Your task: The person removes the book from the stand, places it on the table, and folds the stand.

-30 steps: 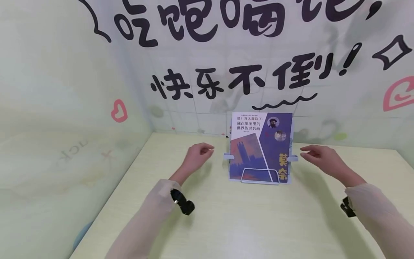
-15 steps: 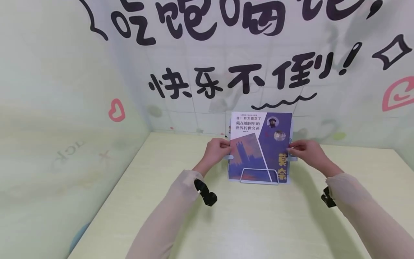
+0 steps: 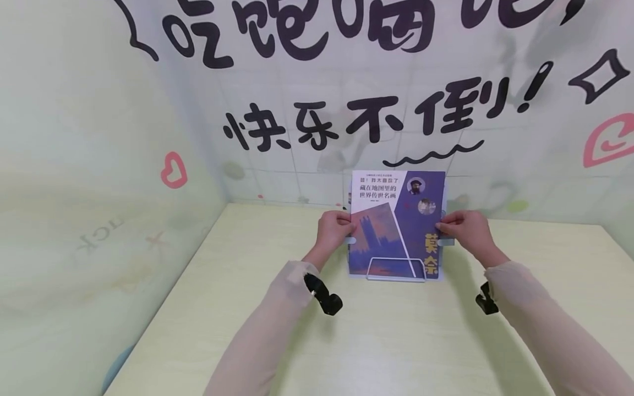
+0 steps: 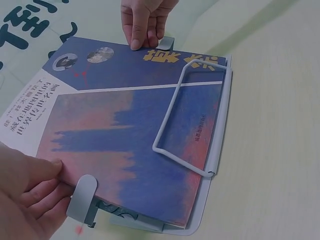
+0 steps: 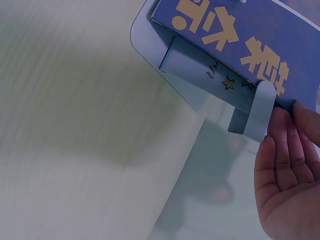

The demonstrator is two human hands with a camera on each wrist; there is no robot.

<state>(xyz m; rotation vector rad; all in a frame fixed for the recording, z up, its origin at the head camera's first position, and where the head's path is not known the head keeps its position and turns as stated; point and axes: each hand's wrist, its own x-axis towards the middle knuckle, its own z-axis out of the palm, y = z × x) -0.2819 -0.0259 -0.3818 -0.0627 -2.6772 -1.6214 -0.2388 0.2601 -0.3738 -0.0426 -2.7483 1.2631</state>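
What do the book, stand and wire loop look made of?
Book: likely paper and card, smooth printed cover. Stand: probably painted metal; pale, matt, thin folded clips; plastic possible. Wire loop: likely coated metal; thin pale rod, rounded bends.

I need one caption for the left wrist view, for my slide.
The left hand and right hand pinch opposite side edges of a book set in a pale stand.
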